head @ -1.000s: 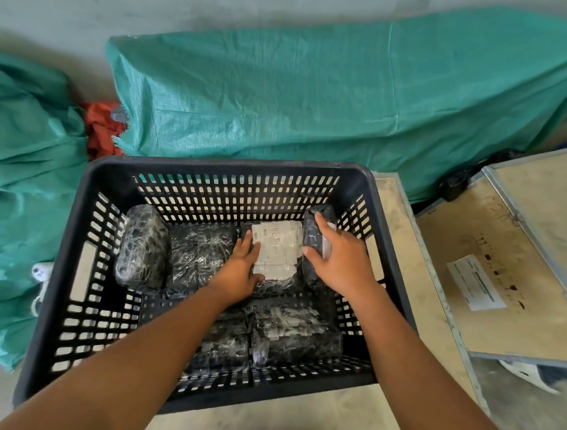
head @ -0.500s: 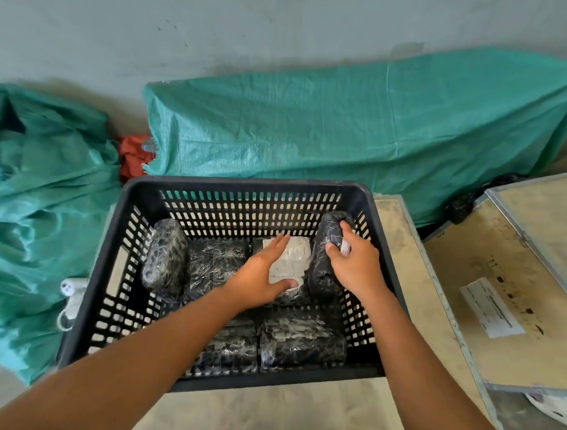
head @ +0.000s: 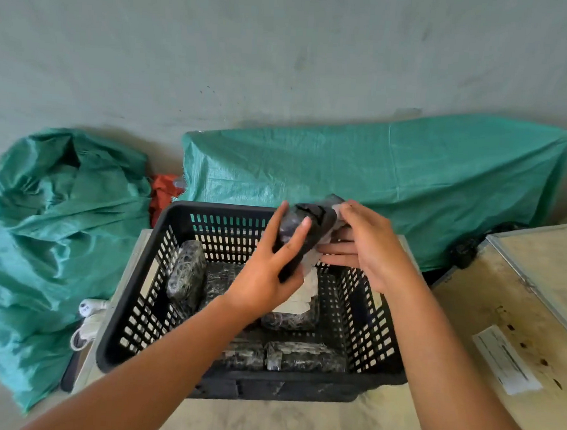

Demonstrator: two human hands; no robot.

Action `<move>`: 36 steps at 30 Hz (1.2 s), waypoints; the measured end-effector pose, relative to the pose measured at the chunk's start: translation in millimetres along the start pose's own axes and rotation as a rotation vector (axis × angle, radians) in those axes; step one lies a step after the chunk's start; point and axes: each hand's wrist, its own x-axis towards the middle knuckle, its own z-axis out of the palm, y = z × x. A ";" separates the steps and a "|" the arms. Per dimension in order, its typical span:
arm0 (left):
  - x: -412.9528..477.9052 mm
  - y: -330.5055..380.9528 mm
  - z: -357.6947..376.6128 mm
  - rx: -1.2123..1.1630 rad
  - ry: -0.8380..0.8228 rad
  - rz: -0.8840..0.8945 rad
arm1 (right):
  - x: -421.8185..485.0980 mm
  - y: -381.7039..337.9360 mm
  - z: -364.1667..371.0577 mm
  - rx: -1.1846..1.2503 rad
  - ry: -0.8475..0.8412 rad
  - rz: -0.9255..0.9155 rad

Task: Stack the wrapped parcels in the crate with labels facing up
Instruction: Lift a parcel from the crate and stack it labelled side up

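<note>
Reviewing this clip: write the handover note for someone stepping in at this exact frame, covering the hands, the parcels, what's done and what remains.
Left hand and right hand together hold one wrapped parcel tilted in the air above the black crate.
In the crate: a parcel with its white label up near the middle, one parcel standing on edge at the left wall, and more dark parcels lying along the near wall.
Done: several parcels are in.
Left: find the held parcel's label, lay it in label up; the on-edge parcel probably needs laying flat.
</note>
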 end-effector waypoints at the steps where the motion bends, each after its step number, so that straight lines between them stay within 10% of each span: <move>1: 1.8 1.4 -8.3 -0.040 0.030 -0.061 | -3.0 -1.7 -0.4 0.002 -0.015 0.004; 15: 8.5 -1.7 -42.9 -0.707 0.057 -0.721 | -10.0 51.7 -8.3 -0.497 -0.232 -0.204; 24: 6.4 -56.4 1.5 -0.229 -0.596 -0.765 | 29.3 101.6 -24.4 -0.673 -0.175 -0.074; 36: -27.8 -122.2 69.7 -0.099 -0.593 -0.886 | 89.1 173.7 -3.5 -0.764 -0.062 0.121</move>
